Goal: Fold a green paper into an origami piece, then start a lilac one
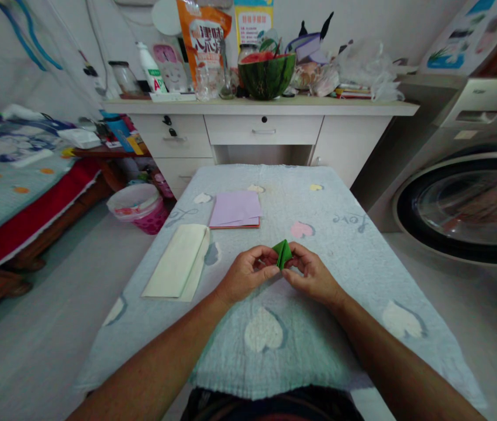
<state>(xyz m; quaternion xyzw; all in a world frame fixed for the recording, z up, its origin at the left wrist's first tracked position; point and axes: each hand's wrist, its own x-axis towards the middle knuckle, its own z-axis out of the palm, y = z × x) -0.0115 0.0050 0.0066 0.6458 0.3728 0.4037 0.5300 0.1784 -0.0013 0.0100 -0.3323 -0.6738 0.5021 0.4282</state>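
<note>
A small piece of folded green paper (282, 254), pointed at the top with a crease down its middle, is held just above the cloth-covered table (318, 351). My left hand (251, 269) pinches its left side between thumb and fingers. On the other side my right hand (310, 270) grips it the same way, with the fingertips of both hands close together. Parts of the paper are hidden behind the fingers. Beyond my left hand lies a stack of square purple paper (236, 207), with a red edge showing underneath. A folded pale cream sheet (176, 263) rests left of my left forearm.
A white desk (266, 130) stands past the table's far edge, bearing a cut watermelon (266, 76), an orange snack bag (204, 44) and bottles. A pink bin (143, 210) is on the floor at left, near a bed (24, 193). At right is a washing machine (463, 175).
</note>
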